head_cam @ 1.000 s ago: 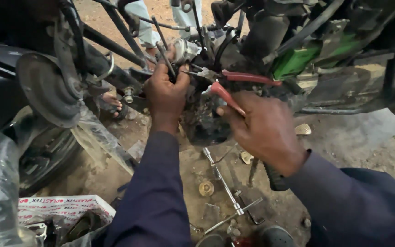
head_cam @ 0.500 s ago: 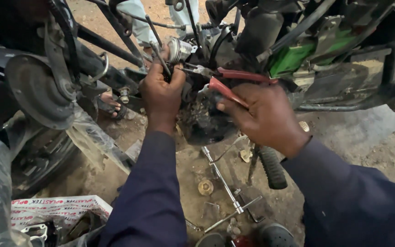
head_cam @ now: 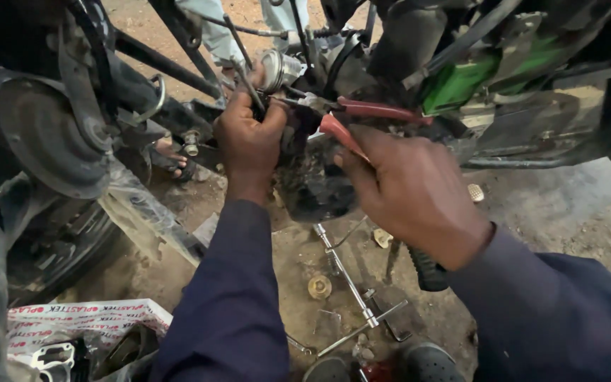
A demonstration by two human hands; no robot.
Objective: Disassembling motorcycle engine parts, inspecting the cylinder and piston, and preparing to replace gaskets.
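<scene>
Below the hands, a socket wrench (head_cam: 348, 283) lies on dirt (head_cam: 263, 247).

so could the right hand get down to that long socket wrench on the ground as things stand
Probably yes, once it frees itself. The right hand is wrapped around the red-handled pliers, so it is occupied now. The socket wrench lies on open dirt just below that hand, with nothing covering it.

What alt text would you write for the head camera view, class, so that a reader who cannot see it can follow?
A person's right hand holds red-handled pliers whose tips reach a silver cylindrical part on a motorcycle, while the left hand grips parts beside it. Below, on the dirt ground, lie a long socket wrench and a small brass part.
</scene>
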